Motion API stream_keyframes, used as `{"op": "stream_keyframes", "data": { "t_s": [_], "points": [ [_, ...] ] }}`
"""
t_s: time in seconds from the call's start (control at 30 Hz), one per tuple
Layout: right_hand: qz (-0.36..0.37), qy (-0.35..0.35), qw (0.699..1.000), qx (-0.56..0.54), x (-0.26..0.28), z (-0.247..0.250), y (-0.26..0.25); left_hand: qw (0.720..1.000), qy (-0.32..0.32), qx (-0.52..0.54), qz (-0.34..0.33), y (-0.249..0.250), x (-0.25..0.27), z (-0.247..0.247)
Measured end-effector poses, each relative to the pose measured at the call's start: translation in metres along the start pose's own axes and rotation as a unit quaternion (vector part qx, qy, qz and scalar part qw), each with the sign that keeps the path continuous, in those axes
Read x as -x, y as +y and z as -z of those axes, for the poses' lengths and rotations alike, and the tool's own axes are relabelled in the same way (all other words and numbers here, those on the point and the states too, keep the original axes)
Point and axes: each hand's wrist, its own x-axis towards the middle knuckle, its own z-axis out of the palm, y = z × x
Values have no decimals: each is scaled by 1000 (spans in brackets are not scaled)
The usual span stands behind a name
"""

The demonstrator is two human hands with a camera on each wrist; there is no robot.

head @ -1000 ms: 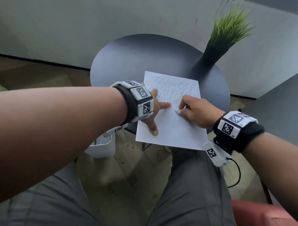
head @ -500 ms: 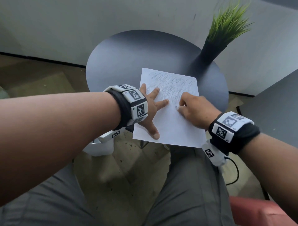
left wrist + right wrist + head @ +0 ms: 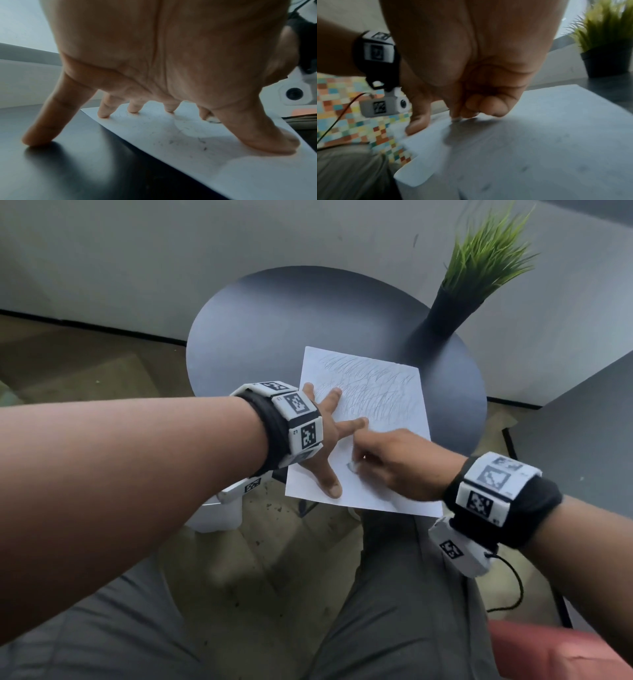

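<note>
A white sheet of paper with pencil scribble on its far half lies on a round dark table. My left hand presses it down with straight, spread fingers; the thumb and three fingertips are on the paper, the little finger on the table. My right hand is curled, pinching a small white eraser whose tip touches the sheet between my left thumb and forefinger. In the right wrist view the eraser tip meets the paper; this view is motion-blurred.
A black pot of green grass stands at the table's far right, just beyond the paper. A white bin sits on the floor under the table's near left edge. A second dark tabletop is to the right. My knees are below.
My right hand has slid down and left along the sheet with the eraser, close to my left thumb. My left hand has spread its fingers wider and stays pressed on the paper.
</note>
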Motion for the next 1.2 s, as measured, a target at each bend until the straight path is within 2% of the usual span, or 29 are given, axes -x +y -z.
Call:
{"op": "stream_keyframes", "data": {
  "t_s": [0.03, 0.13, 0.17, 0.23, 0.3, 0.33, 0.37, 0.47, 0.53, 0.67, 0.77, 0.87, 0.93, 1.03, 1.07, 1.13, 1.2],
  "points": [
    [-26, 0, 1000, -12, -3, 6, 7, 1000, 0, -2, 1, 0, 0, 1],
    [-186, 102, 977, -27, -17, 17, 32, 1000, 2, -9, 2, 1, 2, 0],
    [-199, 119, 973, -16, -18, 14, 31, 1000, 3, -11, 2, 1, 2, 0],
    [-135, 99, 986, -3, -15, 2, 14, 1000, 4, -11, 2, 1, 2, 0],
    [-34, 37, 999, -13, -6, -4, -1, 1000, 3, -8, 2, 0, 4, 1],
    [-23, 14, 999, -22, -4, 1, 1, 1000, 2, -8, 3, 1, 4, 2],
    [-42, 16, 999, -30, -4, 6, 11, 1000, -1, -6, 3, 2, 5, 2],
    [-171, 89, 980, -49, -11, 20, 47, 1000, -5, 1, 6, 1, 6, 3],
    [-206, 116, 970, -64, -13, 19, 60, 1000, -4, 2, 6, 1, 8, 5],
    [-174, 115, 974, -85, -12, 12, 50, 1000, 17, 10, 8, 2, 12, 13],
    [-140, 91, 983, -78, -11, 7, 36, 998, 64, -5, 16, 1, 13, 12],
    [-107, 63, 990, -67, -11, 3, 23, 998, 61, 9, -2, 2, 9, -2],
    [-112, 65, 989, -70, -12, 6, 24, 999, 49, 20, -12, 2, 8, -8],
    [-173, 119, 975, -67, -15, 10, 29, 999, 44, 20, -15, 0, 6, -7],
    [-169, 125, 976, -51, -14, 8, 24, 999, 42, 19, -16, 0, 5, -6],
    [-96, 102, 990, -14, -12, -3, 6, 999, 38, 15, -20, -2, 4, -4],
    [-5, 41, 999, -10, -5, -8, -9, 999, 32, 13, -24, -3, 3, -3]
  ]
}}
